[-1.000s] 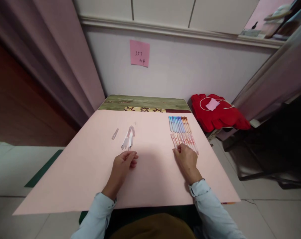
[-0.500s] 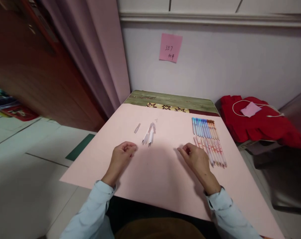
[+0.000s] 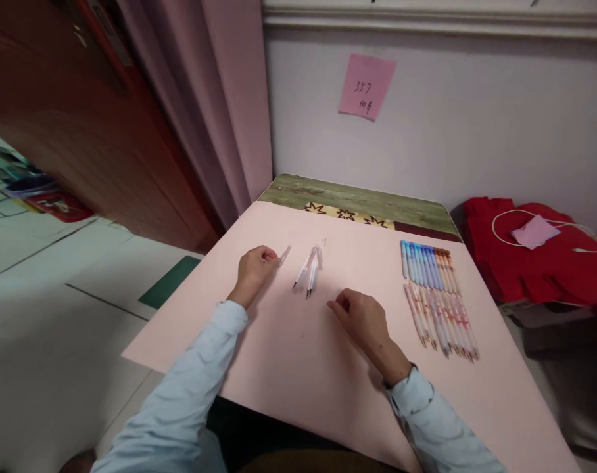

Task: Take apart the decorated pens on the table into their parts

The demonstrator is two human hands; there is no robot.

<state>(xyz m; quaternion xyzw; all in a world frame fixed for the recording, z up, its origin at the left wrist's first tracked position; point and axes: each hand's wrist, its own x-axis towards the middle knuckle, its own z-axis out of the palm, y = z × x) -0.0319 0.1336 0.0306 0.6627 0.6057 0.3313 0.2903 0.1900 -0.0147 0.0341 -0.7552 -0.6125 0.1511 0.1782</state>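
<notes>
While the left hand (image 3: 254, 272) touches a slender clear piece (image 3: 285, 253) on the table (image 3: 298, 361), the right hand (image 3: 366, 322) hovers, curled, between white refills (image 3: 312, 276) and rows of pens (image 3: 436, 302); whether either is pinching, I can't tell.

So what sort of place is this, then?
Probably a room in a home, though not certainly: a mauve curtain hangs beside a wooden door, and a table under a pink sheet stands by the wall.

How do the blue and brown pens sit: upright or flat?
Flat: the blue and brown pens lie full-length, side by side, on the pink sheet.
</notes>
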